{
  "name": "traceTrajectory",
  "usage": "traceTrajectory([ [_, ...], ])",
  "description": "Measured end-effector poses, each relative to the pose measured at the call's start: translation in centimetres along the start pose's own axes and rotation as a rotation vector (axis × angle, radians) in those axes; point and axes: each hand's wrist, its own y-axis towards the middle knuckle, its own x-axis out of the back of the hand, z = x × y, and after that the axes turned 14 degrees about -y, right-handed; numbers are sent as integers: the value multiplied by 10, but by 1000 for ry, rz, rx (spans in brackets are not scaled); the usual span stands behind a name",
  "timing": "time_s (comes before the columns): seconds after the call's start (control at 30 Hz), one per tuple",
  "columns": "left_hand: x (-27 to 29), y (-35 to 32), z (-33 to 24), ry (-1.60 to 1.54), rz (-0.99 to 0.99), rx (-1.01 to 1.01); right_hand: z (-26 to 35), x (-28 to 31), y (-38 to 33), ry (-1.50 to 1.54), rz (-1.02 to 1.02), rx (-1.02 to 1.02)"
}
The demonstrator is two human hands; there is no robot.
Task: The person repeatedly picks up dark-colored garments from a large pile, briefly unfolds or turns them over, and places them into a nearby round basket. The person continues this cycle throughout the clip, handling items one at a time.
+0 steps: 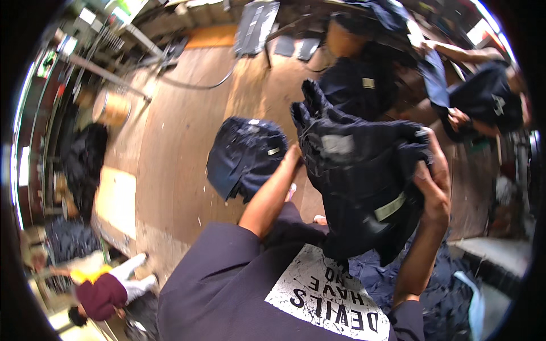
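In front of me I hold up a thick bundle of dark navy garments (364,165), folded, with a pale label low on its right and a greyish patch near the top. My right hand (435,184) grips its right edge, thumb on the near side. At the left edge is my left hand (293,154), closed on the cloth, its fingers mostly hidden behind it. Another dark folded garment pile (247,156), flecked with light lint and bearing a small pale tag, lies on the floor left of my left forearm.
Dark cloth (421,284) is heaped beside me at lower right. A person in dark clothes (483,96) handles blue fabric at upper right; another in maroon (102,295) is at lower left. A round drum (112,109) and metal poles stand left on the wooden floor (170,142). A cable crosses it.
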Motion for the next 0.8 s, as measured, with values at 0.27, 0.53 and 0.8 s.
traceTrajectory([
  [0.27, -2, -333, -88, 1413, -789, -414, -180, -157, 54, -133, -24, -270],
  [0.53, -28, -369, -122, 1555, -1492, -730, -317, -295, 61, 85, 49, -434],
  [0.8, 27, -361, -213, 1997, -1698, -147, -390, -260, 104, -700, 287, -378],
])
